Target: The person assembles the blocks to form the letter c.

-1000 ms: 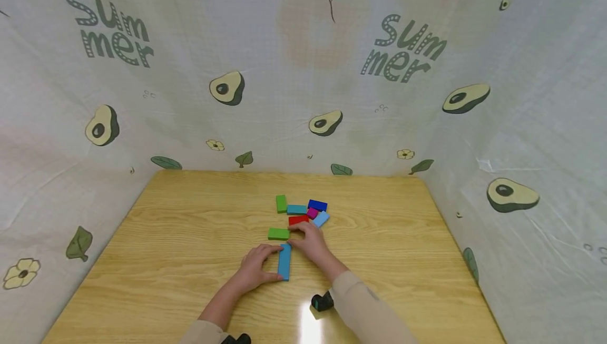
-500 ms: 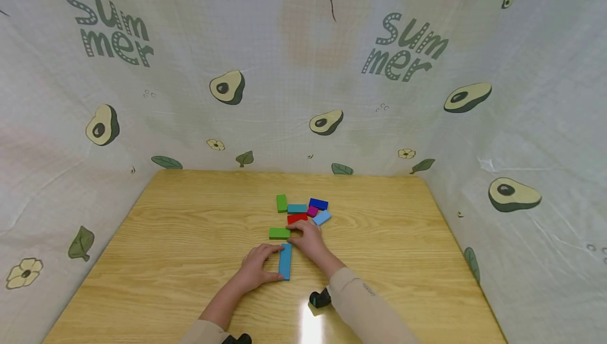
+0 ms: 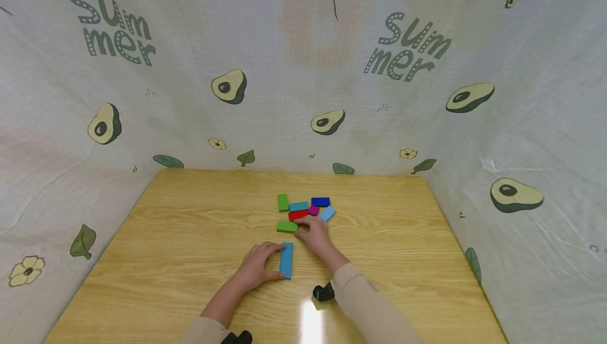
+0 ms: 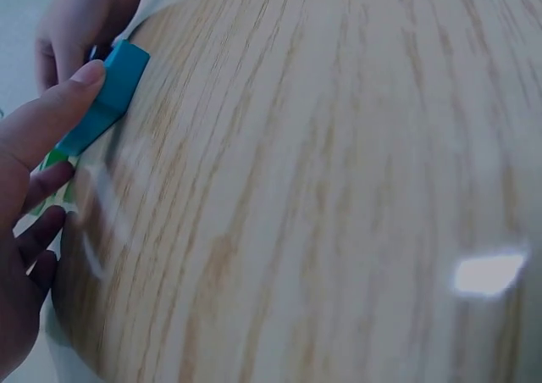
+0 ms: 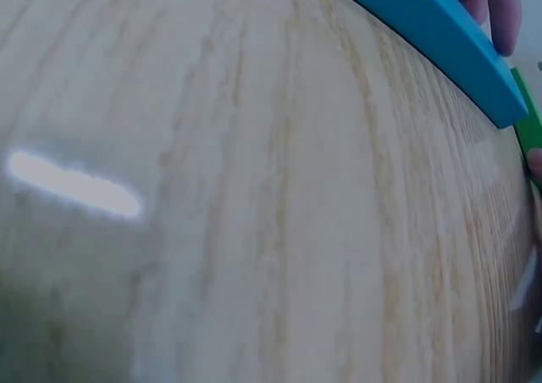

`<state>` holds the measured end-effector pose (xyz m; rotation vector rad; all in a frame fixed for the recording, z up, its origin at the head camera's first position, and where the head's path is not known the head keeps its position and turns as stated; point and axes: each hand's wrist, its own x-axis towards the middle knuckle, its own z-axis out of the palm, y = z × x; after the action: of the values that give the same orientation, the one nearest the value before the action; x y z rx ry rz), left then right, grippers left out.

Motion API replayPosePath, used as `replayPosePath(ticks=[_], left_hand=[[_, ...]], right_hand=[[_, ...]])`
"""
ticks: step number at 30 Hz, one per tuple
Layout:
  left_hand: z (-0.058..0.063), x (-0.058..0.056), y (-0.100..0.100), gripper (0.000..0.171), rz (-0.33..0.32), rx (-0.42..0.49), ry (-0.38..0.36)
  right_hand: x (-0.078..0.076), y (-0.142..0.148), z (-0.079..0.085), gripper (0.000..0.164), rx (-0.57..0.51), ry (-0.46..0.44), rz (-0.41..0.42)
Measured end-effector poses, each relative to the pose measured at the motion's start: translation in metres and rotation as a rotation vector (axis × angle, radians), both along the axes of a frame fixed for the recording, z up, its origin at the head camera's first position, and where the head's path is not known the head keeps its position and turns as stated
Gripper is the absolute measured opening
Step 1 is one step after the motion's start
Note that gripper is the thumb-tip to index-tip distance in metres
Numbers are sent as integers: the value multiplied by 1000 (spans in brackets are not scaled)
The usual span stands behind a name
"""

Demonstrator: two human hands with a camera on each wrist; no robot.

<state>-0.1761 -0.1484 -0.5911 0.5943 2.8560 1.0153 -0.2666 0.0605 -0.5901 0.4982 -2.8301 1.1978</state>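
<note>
My left hand (image 3: 258, 267) grips a long blue block (image 3: 286, 261) lengthwise on the table, thumb at its near end and fingertips at the far end. That blue block (image 4: 125, 74) also shows beside the thumb in the left wrist view. Farther off, my right hand (image 3: 315, 234) pinches the right end of a green block (image 3: 286, 227). Just beyond it lies a red block (image 3: 297, 215), with a teal block (image 3: 299, 206) behind. In the right wrist view the green block (image 5: 530, 133) is partly cut off by the frame's edge, and only fingertips show.
Behind the hands lie another green block (image 3: 283, 203), a small magenta block (image 3: 314, 210), a dark blue block (image 3: 320, 202) and a light blue block (image 3: 327, 214). The wooden table (image 3: 403, 249) is bordered by a patterned cloth (image 3: 275, 138) at the back and sides.
My right hand has pushed the green block away and slightly right, closer to the red block. The red and teal blocks now sit closer together; the dark blue block has straightened. The left hand stays put.
</note>
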Motion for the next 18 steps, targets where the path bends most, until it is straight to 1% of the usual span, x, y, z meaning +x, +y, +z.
replayPosePath(ticks=[3, 7, 11, 18], left_hand=[[1, -2, 2, 72, 4, -10, 1], [2, -6, 3, 72, 8, -24, -1], [3, -11, 3, 72, 3, -48, 4], [3, -21, 2, 72, -2, -60, 10]], right_hand=[[-2, 5, 0, 31, -37, -10, -18], [-2, 13, 2, 30, -127, -40, -23], [0, 20, 4, 27, -191, -60, -39], [9, 32, 7, 27, -237, -54, -87]])
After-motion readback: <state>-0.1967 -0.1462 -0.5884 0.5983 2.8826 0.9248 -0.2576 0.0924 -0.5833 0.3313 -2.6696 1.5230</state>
